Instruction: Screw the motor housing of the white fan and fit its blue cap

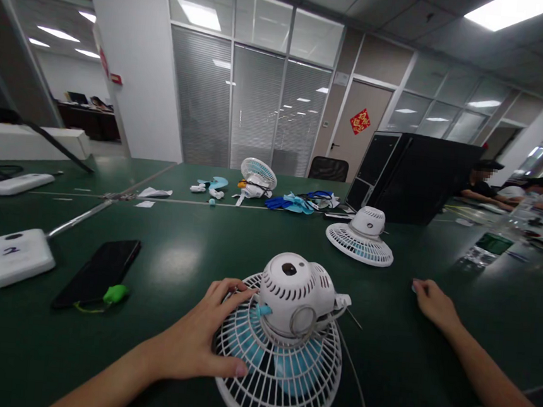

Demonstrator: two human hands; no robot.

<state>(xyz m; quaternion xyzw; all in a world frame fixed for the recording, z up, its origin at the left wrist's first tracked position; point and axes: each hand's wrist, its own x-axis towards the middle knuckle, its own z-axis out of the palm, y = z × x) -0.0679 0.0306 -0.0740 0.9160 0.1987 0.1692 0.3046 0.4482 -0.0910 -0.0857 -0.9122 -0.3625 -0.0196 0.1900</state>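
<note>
In front of me a white fan [292,294] lies face down on the green table, its motor housing up and light-blue blades visible through the white grille [279,388]. My left hand [203,330] grips the grille's left side, thumb on the near part and fingers by the housing. A small light-blue knob [265,309] sticks out of the housing, and a cord is looped around its right side. To the right, my right hand [434,303] rests on the table with fingers pinched around a small greyish thing, mostly hidden.
Another white fan [363,240] lies face down beyond, beside a large black cabinet [411,178]. Further back are a third fan [257,180] and blue gloves [278,202]. A phone [98,274] and white box [17,257] lie left; a bottle [491,242] stands right. People sit far right.
</note>
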